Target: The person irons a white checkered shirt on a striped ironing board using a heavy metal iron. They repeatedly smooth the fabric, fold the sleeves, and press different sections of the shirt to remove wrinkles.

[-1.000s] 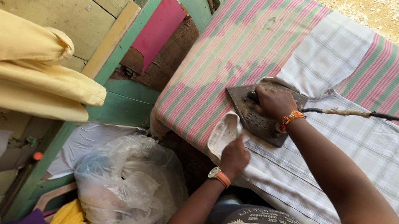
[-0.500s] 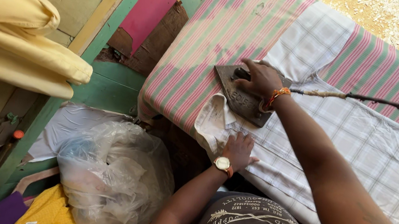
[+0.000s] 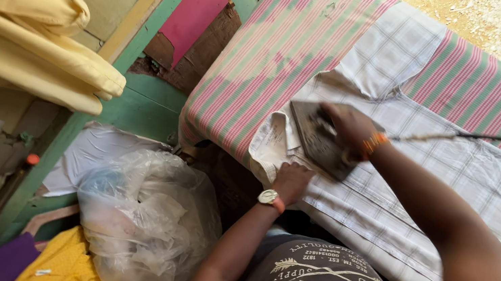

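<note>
iron (image 3: 319,140) handle hidden under right hand (image 3: 350,128).
</note>
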